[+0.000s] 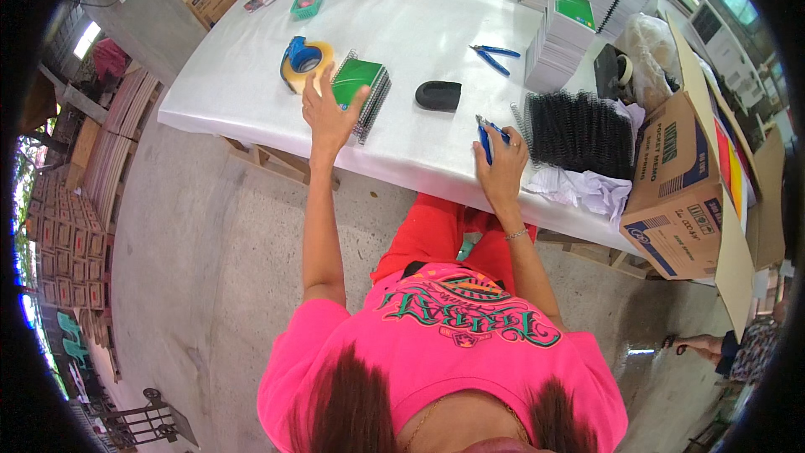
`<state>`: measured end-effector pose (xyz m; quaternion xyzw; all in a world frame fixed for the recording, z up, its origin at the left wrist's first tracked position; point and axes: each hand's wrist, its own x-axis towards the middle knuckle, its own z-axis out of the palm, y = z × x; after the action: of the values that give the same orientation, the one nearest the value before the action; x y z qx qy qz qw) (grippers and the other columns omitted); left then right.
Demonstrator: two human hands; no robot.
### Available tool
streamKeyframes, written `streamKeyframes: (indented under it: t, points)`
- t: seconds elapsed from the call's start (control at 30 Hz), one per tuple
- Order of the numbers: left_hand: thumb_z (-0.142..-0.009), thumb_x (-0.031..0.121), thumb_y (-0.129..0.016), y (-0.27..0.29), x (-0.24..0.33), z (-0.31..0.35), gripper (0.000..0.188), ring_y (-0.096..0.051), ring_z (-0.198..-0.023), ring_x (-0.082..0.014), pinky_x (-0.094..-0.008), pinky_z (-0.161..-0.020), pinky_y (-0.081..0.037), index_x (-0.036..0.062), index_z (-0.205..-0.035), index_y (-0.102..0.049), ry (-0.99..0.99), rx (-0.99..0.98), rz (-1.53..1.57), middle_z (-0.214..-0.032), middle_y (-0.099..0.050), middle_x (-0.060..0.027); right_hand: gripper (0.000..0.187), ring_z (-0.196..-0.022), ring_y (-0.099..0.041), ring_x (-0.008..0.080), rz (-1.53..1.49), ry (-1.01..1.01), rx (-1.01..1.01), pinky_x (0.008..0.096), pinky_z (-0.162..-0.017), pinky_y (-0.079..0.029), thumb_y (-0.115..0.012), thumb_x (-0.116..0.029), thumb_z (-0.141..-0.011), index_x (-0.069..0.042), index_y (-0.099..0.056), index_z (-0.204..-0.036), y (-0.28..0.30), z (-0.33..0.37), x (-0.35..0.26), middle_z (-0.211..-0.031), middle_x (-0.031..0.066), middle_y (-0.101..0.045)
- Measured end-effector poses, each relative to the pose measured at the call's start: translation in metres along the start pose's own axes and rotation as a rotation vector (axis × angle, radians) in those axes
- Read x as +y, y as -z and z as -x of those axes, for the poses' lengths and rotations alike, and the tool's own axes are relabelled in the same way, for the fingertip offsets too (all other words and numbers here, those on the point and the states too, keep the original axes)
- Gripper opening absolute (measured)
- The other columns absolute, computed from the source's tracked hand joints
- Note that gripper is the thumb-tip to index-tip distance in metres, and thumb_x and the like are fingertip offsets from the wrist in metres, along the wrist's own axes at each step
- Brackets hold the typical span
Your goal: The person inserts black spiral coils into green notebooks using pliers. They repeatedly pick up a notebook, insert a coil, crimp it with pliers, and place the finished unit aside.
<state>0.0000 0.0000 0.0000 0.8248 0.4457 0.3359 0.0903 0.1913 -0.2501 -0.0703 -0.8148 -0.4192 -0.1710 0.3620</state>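
On the white surface (pixel 222 88), I have the left grip (pixel 331 117) spread wide over the near side of a green notebook (pixel 356 77), with a tape roll (pixel 289 77) just beyond its fingers; I cannot tell whether it touches either. My right grip (pixel 503 164) is narrow, holding blue cutters (pixel 485 143) near the surface's front edge, just left of a heap of black coils (pixel 579 130). Between the notebook and those cutters lies a rounded black block (pixel 438 96).

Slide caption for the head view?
Left hand by green-covered spiral notebooks, right hand holding blue-handled cutters, at a white-covered table.
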Motion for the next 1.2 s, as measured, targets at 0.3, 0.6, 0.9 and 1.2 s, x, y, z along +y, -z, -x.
streamKeyframes:
  t: [0.3,0.6,0.9,1.2]
  points:
    - [-0.100,0.039,-0.054,0.092,0.088,0.009,0.044,-0.060,-0.111,-0.0206,-0.0363,-0.103,-0.042,0.0021,-0.121,-0.065,0.030,-0.003,0.827,-0.119,-0.066,-0.0099,0.039,-0.117,-0.043,0.0384,-0.010,-0.005,0.000,0.0509,-0.104,-0.032,-0.069,-0.025,-0.086,-0.008,-0.062,-0.120,0.002,-0.001,-0.003,-0.124,0.0190,-0.050]
    - [-0.101,0.056,-0.034,0.156,0.211,0.118,0.070,-0.062,-0.111,-0.0350,-0.0464,-0.102,-0.044,-0.0075,-0.126,-0.053,-0.393,-1.076,1.751,-0.121,-0.059,-0.0245,0.040,-0.119,-0.043,0.0379,0.026,0.000,0.006,0.0511,-0.105,-0.033,-0.070,-0.026,-0.086,-0.010,-0.062,-0.121,0.001,0.001,0.001,-0.126,0.0182,-0.049]
    - [-0.103,0.049,-0.033,0.176,0.304,0.185,0.062,-0.059,-0.113,-0.0329,-0.0430,-0.102,-0.043,-0.0053,-0.126,-0.052,-0.986,-1.528,2.049,-0.120,-0.057,-0.0212,0.038,-0.117,-0.044,0.0373,0.027,-0.008,0.003,0.0498,-0.104,-0.033,-0.069,-0.026,-0.086,-0.009,-0.063,-0.121,0.003,0.000,-0.001,-0.125,0.0173,-0.050]
    - [-0.105,0.042,-0.031,0.172,0.336,0.213,0.054,-0.056,-0.116,-0.0308,-0.0396,-0.103,-0.041,-0.0031,-0.126,-0.051,-1.293,-1.577,2.117,-0.118,-0.055,-0.0180,0.038,-0.121,-0.042,0.0378,0.009,-0.025,-0.053,0.0511,-0.106,-0.031,-0.068,-0.025,-0.088,-0.009,-0.062,-0.122,0.002,0.001,-0.007,-0.125,0.0180,-0.049]
